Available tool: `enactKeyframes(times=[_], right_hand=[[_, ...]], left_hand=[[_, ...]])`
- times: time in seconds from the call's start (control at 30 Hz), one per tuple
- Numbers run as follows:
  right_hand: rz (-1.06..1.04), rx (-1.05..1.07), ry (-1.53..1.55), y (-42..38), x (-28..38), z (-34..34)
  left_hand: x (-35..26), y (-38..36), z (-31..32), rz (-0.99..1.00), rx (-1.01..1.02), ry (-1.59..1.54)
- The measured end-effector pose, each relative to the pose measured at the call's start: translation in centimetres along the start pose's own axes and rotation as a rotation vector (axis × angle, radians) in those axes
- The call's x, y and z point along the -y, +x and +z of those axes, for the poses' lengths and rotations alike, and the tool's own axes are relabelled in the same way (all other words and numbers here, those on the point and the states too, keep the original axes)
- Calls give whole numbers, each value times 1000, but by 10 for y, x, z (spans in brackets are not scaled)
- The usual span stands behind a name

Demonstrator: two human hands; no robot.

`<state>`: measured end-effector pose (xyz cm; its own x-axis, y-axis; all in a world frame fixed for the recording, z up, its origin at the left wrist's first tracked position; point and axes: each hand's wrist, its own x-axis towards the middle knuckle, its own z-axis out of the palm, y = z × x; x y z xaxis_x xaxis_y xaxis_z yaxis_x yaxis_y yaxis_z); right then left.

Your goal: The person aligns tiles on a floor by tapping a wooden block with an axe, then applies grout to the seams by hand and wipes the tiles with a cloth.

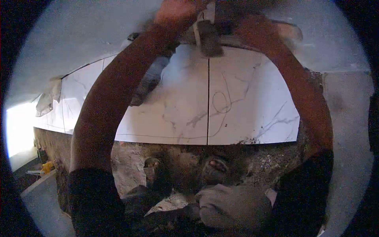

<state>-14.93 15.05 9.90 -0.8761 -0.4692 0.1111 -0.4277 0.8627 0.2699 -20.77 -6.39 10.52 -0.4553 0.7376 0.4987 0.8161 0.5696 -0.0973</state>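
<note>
Both my arms reach up to the top of the head view, above white tiles (244, 83) with grey veins. My left hand (179, 14) is curled beside a blurred, blocky tool (208, 37) with a pale side and a dark grey end; that end hangs over the joint between two tiles. My right hand (254, 31) is dark and smeared, its fingers hidden, close to the tiles' far edge. A pale, rounded-end piece (290, 31) shows just right of it. Crumpled grey plastic (152, 79) lies by my left forearm.
A thin line and loop (222, 102) are drawn on the tiles. My feet (216, 166) stand on rough, dirty ground (260, 166) below the near tile edge. A pale wall (349, 118) rises at right. Something yellow (48, 166) lies at far left, near a bright opening (19, 130).
</note>
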Motion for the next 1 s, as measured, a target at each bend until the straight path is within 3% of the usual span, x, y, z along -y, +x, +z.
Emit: enactKeyframes(times=[0.07, 0.17, 0.23, 0.33, 0.4, 0.47, 0.57, 0.6, 0.67, 0.77, 0.83, 0.87, 0.93, 1.0], right_hand=[[32, 13, 11, 4, 2, -10], [-95, 102, -73, 0, 12, -20], [53, -7, -100, -5, -4, 8], [133, -75, -61, -26, -6, 31], [359, 150, 183, -58, 15, 45], [429, 393, 536, -85, 42, 34], [571, 233, 927, -148, 90, 91], [631, 181, 1075, -167, 112, 94], [913, 312, 1303, -193, 151, 90], [1073, 204, 1549, -233, 197, 90], [1124, 280, 1692, -247, 214, 66], [1143, 274, 1699, -254, 222, 59], [1177, 108, 2051, -259, 230, 52], [1202, 37, 2081, -261, 234, 51]], left_hand=[[2, 4, -4, 36, -50, 26], [-1, 6, -6, -72, 107, -41], [-2, -6, -4, -11, 5, 40], [2, 3, -2, -43, 110, -36], [-1, 1, -3, -25, 46, -28], [-2, 1, -6, -7, -7, -11], [-8, 2, -8, -63, 60, -74], [-15, -6, -8, -75, -48, -37], [-12, -21, 8, -68, -157, 4], [4, -73, 72, -230, -191, 15], [-26, -105, 94, -538, -159, -333], [-44, -115, 101, -803, -70, -632], [-43, -124, 143, -862, 27, -601], [-36, -119, 174, -932, 104, -569]])
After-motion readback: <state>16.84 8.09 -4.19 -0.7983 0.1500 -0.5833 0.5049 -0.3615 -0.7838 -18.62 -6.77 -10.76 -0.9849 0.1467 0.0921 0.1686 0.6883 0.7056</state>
